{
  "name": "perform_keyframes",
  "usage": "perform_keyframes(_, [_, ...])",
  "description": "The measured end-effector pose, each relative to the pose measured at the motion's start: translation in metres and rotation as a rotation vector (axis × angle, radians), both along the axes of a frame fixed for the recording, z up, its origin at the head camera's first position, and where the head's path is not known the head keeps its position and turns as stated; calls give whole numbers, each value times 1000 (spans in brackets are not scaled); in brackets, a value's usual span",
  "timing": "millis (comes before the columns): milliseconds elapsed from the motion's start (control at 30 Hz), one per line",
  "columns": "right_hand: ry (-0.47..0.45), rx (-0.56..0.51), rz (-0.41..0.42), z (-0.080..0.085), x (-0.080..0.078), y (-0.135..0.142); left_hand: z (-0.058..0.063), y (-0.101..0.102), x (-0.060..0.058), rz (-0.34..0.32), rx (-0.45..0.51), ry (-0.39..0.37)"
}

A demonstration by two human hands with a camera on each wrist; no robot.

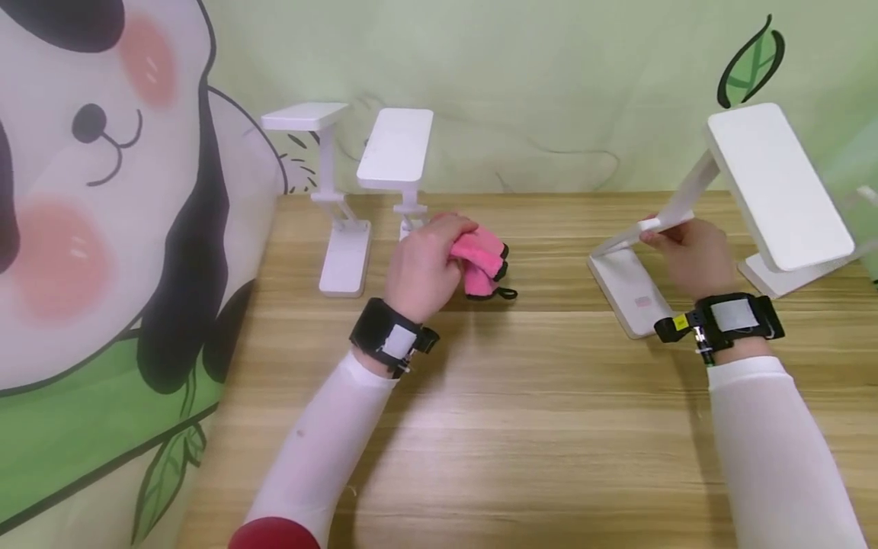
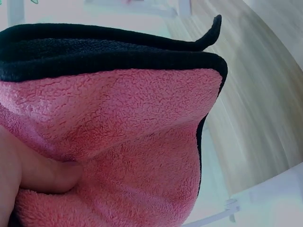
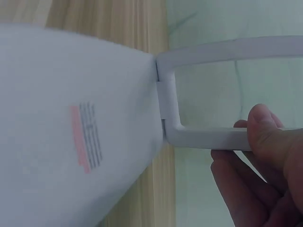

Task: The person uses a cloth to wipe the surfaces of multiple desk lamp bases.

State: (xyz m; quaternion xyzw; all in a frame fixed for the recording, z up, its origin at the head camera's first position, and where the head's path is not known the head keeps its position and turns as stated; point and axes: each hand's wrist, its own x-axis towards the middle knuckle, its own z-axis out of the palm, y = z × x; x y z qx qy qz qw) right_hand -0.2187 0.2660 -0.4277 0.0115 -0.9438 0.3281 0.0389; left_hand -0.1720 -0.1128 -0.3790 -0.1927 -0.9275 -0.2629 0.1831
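Observation:
My left hand (image 1: 427, 267) grips a folded pink cloth (image 1: 482, 255) with black edging and a small loop. Up close in the left wrist view, the thumb presses into the cloth's fleecy pink side (image 2: 137, 123). On the right, my right hand (image 1: 700, 255) pinches the lower arm of a white folding desk lamp (image 1: 778, 187), near its middle joint. In the right wrist view, thumb and fingers (image 3: 265, 127) close round one bar of that lamp's frame (image 3: 208, 138). The lamp's base (image 1: 627, 293), bearing a small label, rests on the wooden table.
Two more white desk lamps stand at the back left, one farther left (image 1: 345, 259) and one (image 1: 396, 145) just behind my left hand. Another white lamp base (image 1: 771, 276) sits at the far right. A panda-printed backdrop (image 1: 549, 99) rises behind the wooden table (image 1: 521, 427).

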Motion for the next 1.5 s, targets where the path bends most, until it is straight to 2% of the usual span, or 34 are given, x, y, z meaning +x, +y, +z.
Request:
perform_keyframes(67, [2,-37,23,-2,-2,-12,2,1,3,-13,-3,19])
perform_keyframes(200, [30,-180,98,-8,-11,-41,4,3,7,-34,-14,41])
perform_keyframes(267, [82,-244,131,-8,-14,-56,4,4,8,-37,-15,41])
perform_keyframes(300, [121,-239,155,-8,-15,-63,4,4,8,-37,-17,39])
perform_keyframes(367, [217,-143,181,-5,-16,-77,5,5,9,-34,-21,35])
perform_keyframes(433, [305,135,219,-2,-17,-88,5,5,10,-30,-24,29])
perform_keyframes(500, [343,578,244,1,-18,-96,5,5,10,-29,-30,24])
perform_keyframes(567, [355,933,256,3,-18,-103,4,5,10,-31,-36,22])
perform_keyframes(600, [359,1072,274,3,-19,-105,4,5,10,-32,-38,20])
perform_keyframes(667, [313,1188,298,3,-21,-108,4,5,9,-31,-42,20])
perform_keyframes(767, [267,1120,296,4,-24,-112,3,5,9,-28,-44,18])
perform_keyframes(833, [195,831,239,4,-22,-113,2,6,9,-24,-44,12])
perform_keyframes(867, [162,639,217,5,-19,-114,1,5,9,-23,-45,6])
perform_keyframes(967, [120,126,172,13,0,-117,1,4,9,-9,-65,-16])
perform_keyframes(1000, [115,-2,157,18,9,-119,1,4,9,-1,-78,-23])
perform_keyframes(1067, [92,-38,199,32,29,-123,0,3,9,23,-110,-27])
perform_keyframes(1233, [74,-58,428,62,65,-146,0,6,8,74,-187,-3])
perform_keyframes(1333, [96,-24,537,68,75,-161,1,12,9,64,-227,27])
perform_keyframes(1433, [151,-2,571,64,78,-176,2,19,12,41,-268,52])
perform_keyframes(1500, [185,6,564,59,78,-185,2,23,14,39,-286,65])
